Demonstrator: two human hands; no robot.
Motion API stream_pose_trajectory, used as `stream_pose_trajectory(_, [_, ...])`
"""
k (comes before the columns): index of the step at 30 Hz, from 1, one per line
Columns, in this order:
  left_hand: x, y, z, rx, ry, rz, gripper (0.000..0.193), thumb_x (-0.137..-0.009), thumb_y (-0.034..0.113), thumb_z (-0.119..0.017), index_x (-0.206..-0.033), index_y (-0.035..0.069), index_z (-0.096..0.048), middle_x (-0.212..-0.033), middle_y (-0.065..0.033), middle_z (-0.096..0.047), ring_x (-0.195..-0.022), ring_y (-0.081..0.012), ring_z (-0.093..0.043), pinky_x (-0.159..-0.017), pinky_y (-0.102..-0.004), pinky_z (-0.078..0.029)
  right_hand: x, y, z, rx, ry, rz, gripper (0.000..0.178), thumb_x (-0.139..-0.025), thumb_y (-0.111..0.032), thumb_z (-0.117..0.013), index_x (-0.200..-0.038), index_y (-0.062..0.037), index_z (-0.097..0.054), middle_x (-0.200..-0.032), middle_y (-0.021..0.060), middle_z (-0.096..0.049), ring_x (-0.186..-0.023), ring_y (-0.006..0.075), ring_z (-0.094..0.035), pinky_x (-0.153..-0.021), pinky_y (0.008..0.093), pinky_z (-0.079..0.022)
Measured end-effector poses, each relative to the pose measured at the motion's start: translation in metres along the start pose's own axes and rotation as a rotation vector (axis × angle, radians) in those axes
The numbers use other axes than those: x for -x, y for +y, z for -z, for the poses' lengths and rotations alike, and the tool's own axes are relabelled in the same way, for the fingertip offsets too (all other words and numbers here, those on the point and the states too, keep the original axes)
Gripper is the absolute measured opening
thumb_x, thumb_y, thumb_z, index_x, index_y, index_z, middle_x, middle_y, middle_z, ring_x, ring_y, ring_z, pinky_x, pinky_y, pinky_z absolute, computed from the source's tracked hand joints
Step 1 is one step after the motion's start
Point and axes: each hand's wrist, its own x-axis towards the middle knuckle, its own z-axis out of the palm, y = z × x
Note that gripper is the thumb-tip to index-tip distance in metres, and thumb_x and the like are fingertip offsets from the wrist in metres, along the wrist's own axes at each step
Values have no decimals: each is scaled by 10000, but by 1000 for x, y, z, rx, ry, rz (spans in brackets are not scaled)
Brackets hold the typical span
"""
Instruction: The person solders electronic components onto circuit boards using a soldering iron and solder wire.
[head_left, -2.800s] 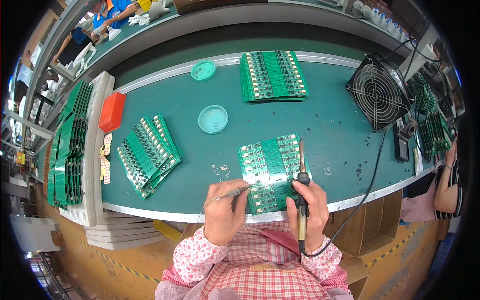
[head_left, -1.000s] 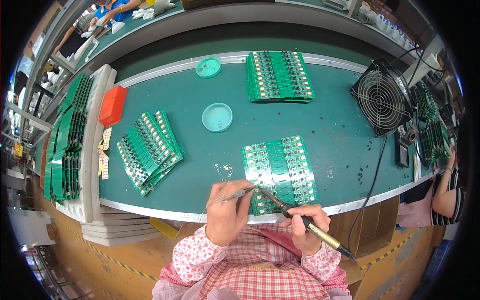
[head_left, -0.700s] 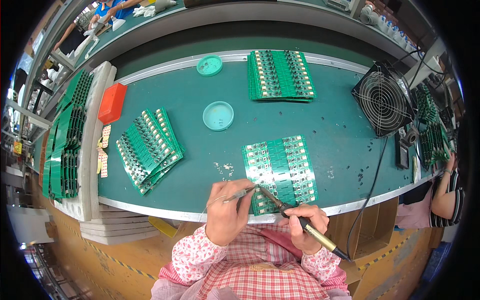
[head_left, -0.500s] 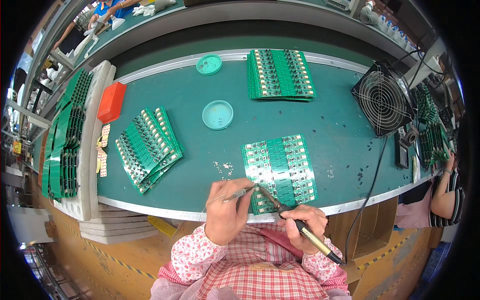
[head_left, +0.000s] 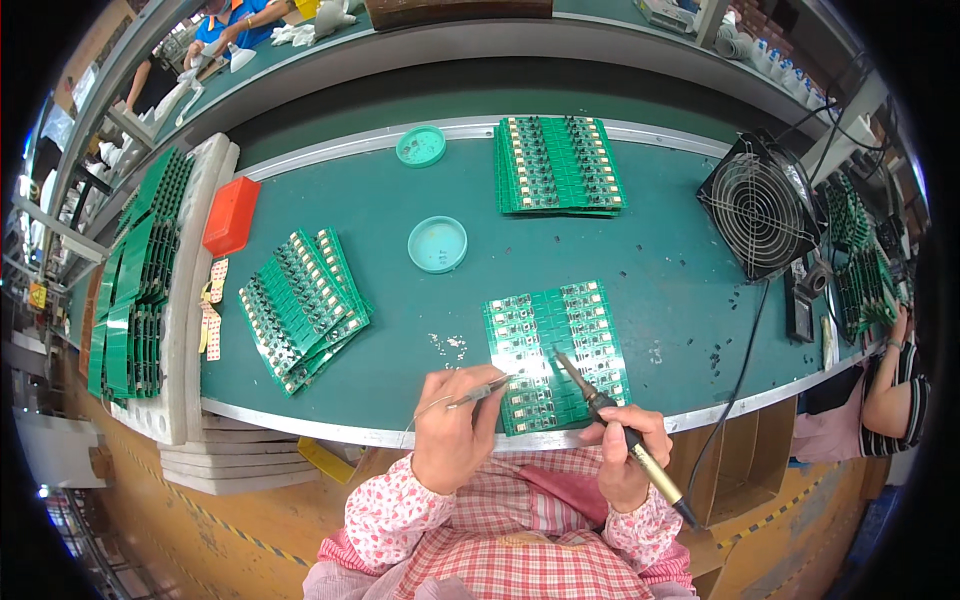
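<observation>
A green circuit board panel [head_left: 553, 325] with rows of pale and dark components lies flat near the table's front edge. My right hand [head_left: 628, 450] is closed around a soldering iron [head_left: 655, 474] with a black and gold handle. Its tip is over the middle of the panel; whether it touches cannot be told. My left hand [head_left: 452, 425] pinches a slim grey holder [head_left: 478, 391] at the panel's left edge. Thin wire, seemingly solder, trails from the holder's back end.
Stacked panels lie at left [head_left: 305, 305] and at the back [head_left: 560, 165]. Two round turquoise dishes [head_left: 437, 244] stand between them, near a red box [head_left: 231, 215]. A black fan [head_left: 762, 205] is at right, with a cable running down. Tiny parts [head_left: 448, 346] are scattered about.
The soldering iron's tip has moved away from the holder's tip, up and to the right over the panel. My left hand stays nearly in place; the whole view has shifted slightly.
</observation>
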Motion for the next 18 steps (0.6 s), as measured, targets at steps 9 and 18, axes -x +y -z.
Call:
stream_pose_trajectory(9, [1,-1,14,50,20,113,159,-872,-28,-681,-1026,-2,-653,-989,-125,-696,-891,-266,-676,-805,-341,-515,-14,0,-15,210,-8,209,265,-845,34,-702,-1095,-21,-633,-844,120,-682,-706,279,-643,-638,360,-504])
stream_pose_trajectory(18, [7,-31,44,-115,155,260,145,-923,19,-661,-1061,-19,-633,-968,-133,-680,-881,-239,-672,-800,-329,-512,-21,-4,-17,245,-8,146,264,-849,50,-678,-1102,-10,-633,-892,130,-690,-756,287,-647,-688,373,-508])
